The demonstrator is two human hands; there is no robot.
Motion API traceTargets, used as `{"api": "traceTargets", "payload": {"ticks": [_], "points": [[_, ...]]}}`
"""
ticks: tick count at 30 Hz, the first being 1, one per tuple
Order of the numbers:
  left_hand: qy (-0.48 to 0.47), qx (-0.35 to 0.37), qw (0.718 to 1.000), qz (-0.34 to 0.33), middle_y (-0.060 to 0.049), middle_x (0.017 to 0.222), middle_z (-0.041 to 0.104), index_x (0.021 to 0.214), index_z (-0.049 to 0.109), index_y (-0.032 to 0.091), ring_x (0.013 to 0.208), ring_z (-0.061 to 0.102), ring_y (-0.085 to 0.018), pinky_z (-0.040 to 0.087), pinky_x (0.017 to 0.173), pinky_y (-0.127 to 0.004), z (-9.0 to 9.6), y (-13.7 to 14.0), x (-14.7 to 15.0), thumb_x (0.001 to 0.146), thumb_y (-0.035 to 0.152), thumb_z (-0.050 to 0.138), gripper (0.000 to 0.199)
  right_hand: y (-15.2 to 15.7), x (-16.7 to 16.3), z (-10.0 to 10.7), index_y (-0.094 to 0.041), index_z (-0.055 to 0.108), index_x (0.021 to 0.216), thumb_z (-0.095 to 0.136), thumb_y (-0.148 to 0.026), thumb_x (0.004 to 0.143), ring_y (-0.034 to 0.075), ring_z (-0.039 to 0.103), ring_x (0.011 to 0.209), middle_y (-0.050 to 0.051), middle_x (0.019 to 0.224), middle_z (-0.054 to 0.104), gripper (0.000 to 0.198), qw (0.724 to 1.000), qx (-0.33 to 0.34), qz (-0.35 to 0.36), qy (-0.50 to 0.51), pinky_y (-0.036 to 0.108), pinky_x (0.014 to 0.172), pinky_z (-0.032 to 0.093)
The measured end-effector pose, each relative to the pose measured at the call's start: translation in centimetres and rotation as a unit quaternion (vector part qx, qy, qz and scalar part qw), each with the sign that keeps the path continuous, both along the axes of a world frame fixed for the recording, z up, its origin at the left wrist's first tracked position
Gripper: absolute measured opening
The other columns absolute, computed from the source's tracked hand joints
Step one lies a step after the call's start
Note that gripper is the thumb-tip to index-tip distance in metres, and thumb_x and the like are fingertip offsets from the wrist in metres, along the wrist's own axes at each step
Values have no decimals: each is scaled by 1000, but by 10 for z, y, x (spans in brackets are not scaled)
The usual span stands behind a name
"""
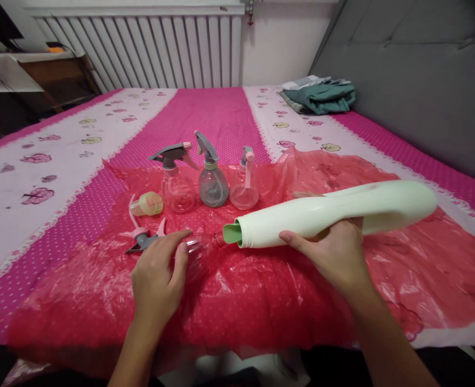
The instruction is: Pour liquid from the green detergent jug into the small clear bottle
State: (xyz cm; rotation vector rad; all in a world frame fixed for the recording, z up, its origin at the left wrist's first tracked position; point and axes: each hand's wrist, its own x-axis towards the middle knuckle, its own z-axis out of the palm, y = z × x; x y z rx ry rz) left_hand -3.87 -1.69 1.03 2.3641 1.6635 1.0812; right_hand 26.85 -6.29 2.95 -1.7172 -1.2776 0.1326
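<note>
My left hand (pixel 158 274) is closed around a clear empty-looking bottle (pixel 199 257), which leans with its open neck to the right. My right hand (pixel 338 255) grips a large pale green jug (pixel 293 219) from below and holds it nearly level. The jug's green spout (pixel 232 233) meets the clear bottle's neck, or lies just beside it; I cannot tell which. No liquid stream is visible. Left of the bottle, partly behind my left hand, lies a loose grey and pink spray head (pixel 142 240). A yellowish translucent cap (pixel 149 203) rests on its side farther back.
Three spray bottles stand behind my hands: one at left (pixel 178 191), a greyish middle one (pixel 213 188) and one at right (pixel 244 194). Red plastic sheeting (pixel 261 301) covers the near bed. Folded clothes (pixel 320 95) lie by the grey headboard (pixel 415 70).
</note>
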Motion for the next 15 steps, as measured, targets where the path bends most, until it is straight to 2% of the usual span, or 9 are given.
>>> {"api": "traceTargets", "payload": {"ticks": [4, 9, 15], "points": [[-2, 0, 1000, 1, -7, 111, 83, 118, 79, 22, 104, 76, -30, 54, 89, -43, 1, 0, 0, 110, 41, 43, 42, -2, 0, 1, -21, 75, 114, 75, -91, 66, 36, 68, 115, 14, 119, 73, 85, 1000, -2, 7, 10, 58, 114, 48], [-4, -6, 1000, -1, -7, 111, 83, 117, 79, 22, 104, 76, -30, 54, 91, -42, 1, 0, 0, 109, 43, 43, 43, -3, -3, 1, -21, 74, 116, 69, -95, 70, 38, 66, 121, 14, 121, 73, 87, 999, 24, -3, -33, 62, 125, 36], [-9, -15, 1000, 5, -7, 112, 83, 118, 79, 23, 105, 76, -30, 54, 92, -43, 2, 0, 0, 109, 44, 42, 43, -3, -5, 1, -20, 72, 127, 71, -94, 69, 37, 66, 124, 13, 128, 72, 94, 999, 38, -5, -27, 60, 122, 40]]}}
